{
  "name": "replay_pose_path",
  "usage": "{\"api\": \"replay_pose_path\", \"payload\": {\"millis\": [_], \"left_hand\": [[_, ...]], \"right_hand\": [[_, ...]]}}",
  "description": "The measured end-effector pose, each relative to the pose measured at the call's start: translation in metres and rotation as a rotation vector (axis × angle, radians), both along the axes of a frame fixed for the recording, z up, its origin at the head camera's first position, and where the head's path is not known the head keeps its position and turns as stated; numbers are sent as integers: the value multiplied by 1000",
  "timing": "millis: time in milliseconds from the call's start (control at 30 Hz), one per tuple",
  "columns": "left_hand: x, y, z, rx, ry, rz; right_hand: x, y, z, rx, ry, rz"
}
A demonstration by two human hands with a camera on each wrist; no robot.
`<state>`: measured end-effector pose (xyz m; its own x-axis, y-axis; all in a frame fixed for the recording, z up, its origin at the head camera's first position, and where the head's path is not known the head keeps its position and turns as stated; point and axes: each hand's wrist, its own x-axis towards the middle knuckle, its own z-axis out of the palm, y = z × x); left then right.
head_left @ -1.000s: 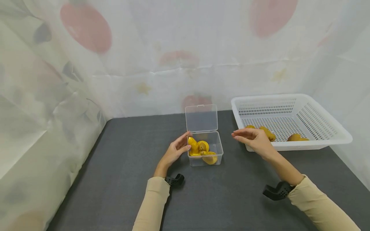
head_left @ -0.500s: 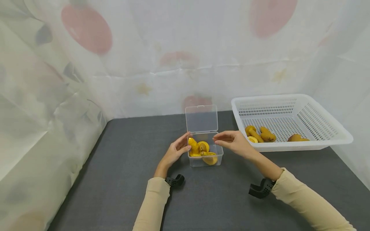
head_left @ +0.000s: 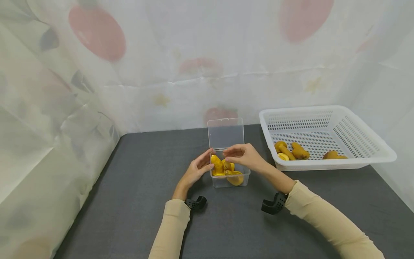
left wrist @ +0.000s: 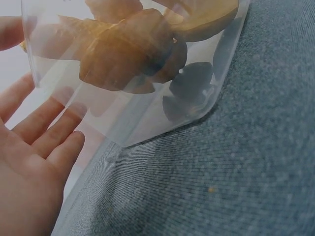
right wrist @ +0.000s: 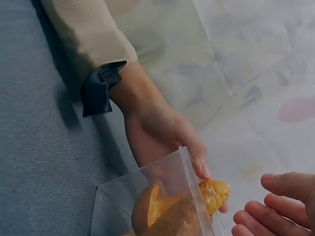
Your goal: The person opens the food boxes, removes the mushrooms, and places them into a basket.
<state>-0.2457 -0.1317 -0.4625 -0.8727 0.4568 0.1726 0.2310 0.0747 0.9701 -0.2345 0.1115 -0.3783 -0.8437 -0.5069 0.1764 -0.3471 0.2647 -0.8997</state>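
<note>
A clear plastic box stands mid-table with its lid raised at the back. Several shiny yellow-brown, mushroom-like pieces lie inside, one sticking up at the left wall. My left hand touches the box's left side, thumb and fingers spread; in the left wrist view the fairly straight fingers lie against the outside of the clear wall. Over the box hovers my right hand, fingers loosely bent and partly covering the pieces. The right wrist view shows nothing held in that hand.
A white perforated basket sits at the right, with several similar yellow-brown pieces in it. Dark grey cloth covers the table. A pale printed sheet hangs behind and at the left.
My right hand has moved left, from beside the basket to above the box, uncovering the pieces at the basket's near left. The left hand and the box have stayed put.
</note>
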Motion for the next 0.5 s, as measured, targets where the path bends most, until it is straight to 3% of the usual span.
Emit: {"api": "replay_pose_path", "payload": {"millis": [500], "left_hand": [[3, -1, 4, -15, -35, -32]], "right_hand": [[-18, -23, -10, 90, 18, 42]]}}
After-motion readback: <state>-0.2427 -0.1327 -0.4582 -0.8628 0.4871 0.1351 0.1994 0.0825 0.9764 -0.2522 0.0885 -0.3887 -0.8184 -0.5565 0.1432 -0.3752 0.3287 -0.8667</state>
